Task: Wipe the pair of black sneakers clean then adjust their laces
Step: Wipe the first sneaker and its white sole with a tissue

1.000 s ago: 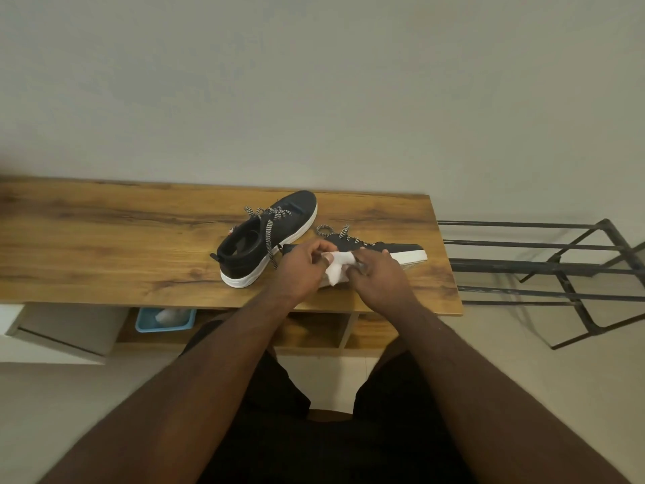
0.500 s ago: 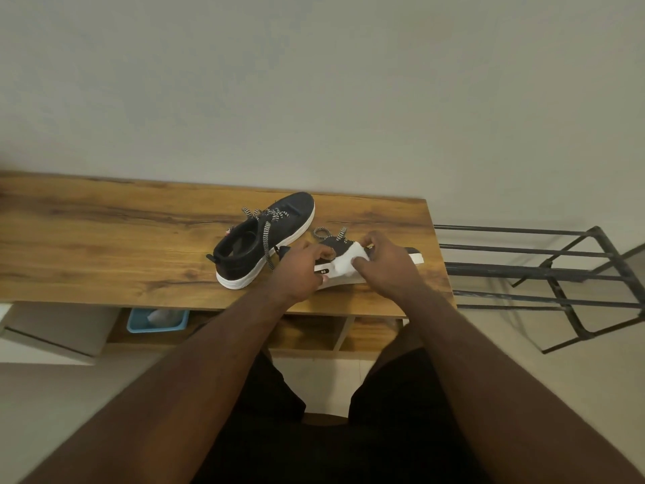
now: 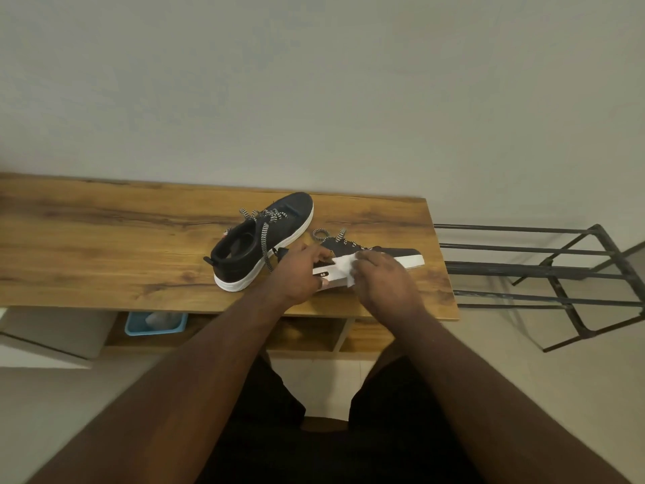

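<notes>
**Q:** Which step am I on, and where are the shoes?

**A:** Wiping, by my judgement. My left hand grips the heel end of the black low-top sneaker with the white rubber sole, tipped on its side at centre frame on the brown wood-grain worktop. My right hand presses the crumpled white wipe against the sole's sidewall, fingers curled over it.

**Q:** Next move?

**A:** Likely run the wipe along the sole toward the toe, keeping the heel steady. The second black sneaker stands upright just left of it, untouched; its black-and-white checked laces hang loose, so lacing is not yet done.

**Q:** Obstructions?

**A:** The loose laces lie near my left wrist. A black metal rack stands at right, a blue plastic tray on the shelf below; neither interferes.
</notes>
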